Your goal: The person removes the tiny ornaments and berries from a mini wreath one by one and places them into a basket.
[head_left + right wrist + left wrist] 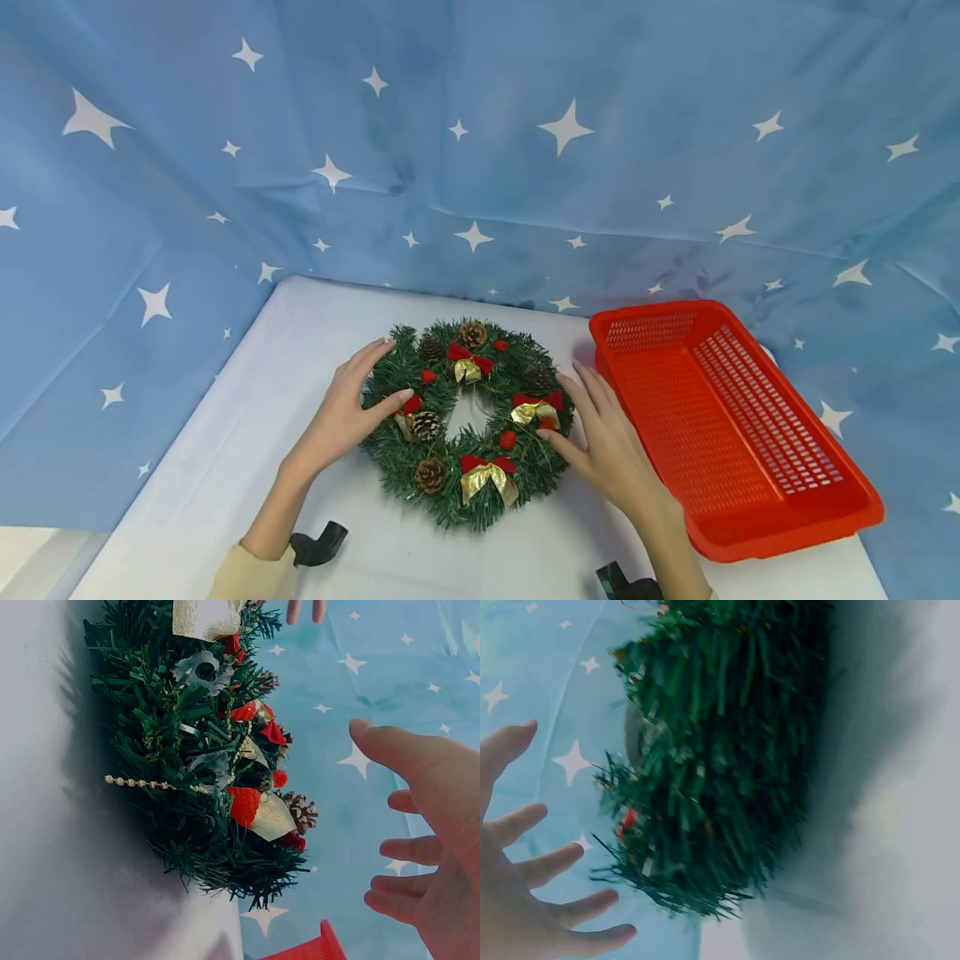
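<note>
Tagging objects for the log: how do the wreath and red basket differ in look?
Shape: the wreath is round; the basket is rectangular. Colour: the wreath is mostly green with red and gold bows; the basket is plain red. Texture: the wreath is bushy; the basket is perforated. Both sit on the white tabletop.

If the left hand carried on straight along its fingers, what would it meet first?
Probably the wreath, at its far-left edge; in the head view the left hand overlaps it there. Depth is unclear, so it might pass above, toward the starry cloth.
</note>
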`<move>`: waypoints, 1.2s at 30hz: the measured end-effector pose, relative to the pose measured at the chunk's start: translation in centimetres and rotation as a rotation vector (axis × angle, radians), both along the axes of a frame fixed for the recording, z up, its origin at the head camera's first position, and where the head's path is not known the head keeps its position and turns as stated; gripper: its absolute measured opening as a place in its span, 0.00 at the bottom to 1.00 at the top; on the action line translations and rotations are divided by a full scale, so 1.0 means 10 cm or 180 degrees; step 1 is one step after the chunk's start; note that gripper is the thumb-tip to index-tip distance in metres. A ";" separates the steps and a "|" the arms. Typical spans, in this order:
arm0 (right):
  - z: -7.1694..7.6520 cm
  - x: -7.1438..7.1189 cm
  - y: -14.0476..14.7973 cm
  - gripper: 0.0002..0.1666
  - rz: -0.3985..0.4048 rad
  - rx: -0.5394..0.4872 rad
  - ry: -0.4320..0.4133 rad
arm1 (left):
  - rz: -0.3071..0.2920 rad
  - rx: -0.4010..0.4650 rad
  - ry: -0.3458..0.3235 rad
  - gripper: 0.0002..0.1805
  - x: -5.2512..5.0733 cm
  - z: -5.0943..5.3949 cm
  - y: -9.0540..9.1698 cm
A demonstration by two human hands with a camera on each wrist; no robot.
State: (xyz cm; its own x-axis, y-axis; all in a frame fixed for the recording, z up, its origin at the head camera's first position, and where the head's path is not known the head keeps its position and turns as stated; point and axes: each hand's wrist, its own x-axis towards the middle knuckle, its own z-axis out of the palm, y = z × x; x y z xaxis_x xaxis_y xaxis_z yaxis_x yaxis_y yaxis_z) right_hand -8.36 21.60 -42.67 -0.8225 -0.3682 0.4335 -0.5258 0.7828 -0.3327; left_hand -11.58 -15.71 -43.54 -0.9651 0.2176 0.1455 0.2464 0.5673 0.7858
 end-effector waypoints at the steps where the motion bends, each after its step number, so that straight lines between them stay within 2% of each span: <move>1: -0.01 0.00 0.00 0.49 0.0004 -0.0019 0.0022 | 0.0009 0.0031 -0.0022 0.42 -0.02 -0.02 -0.01; 6: -0.07 0.00 -0.01 0.48 0.0036 -0.0064 0.0145 | 0.0066 0.0105 -0.0108 0.41 -0.16 -0.17 -0.10; 12: -0.12 0.02 -0.05 0.48 0.0012 -0.0021 0.0216 | 0.0152 0.0295 -0.0349 0.38 -0.33 -0.32 -0.22; 21: -0.13 0.01 -0.10 0.47 0.0020 -0.0055 0.0256 | 0.0198 0.0584 -0.0832 0.38 -0.33 -0.32 -0.26; 25: -0.14 -0.01 -0.13 0.45 0.0001 -0.0072 0.0230 | 0.0166 0.0739 -0.0924 0.37 -0.36 -0.34 -0.28; 31: -0.15 -0.02 -0.14 0.44 -0.0048 -0.0059 0.0156 | -0.0001 0.0958 -0.1013 0.36 -0.42 -0.42 -0.27; 36: -0.15 -0.07 -0.12 0.41 -0.0049 -0.0140 0.0328 | -0.0031 0.1015 -0.1056 0.34 -0.42 -0.44 -0.23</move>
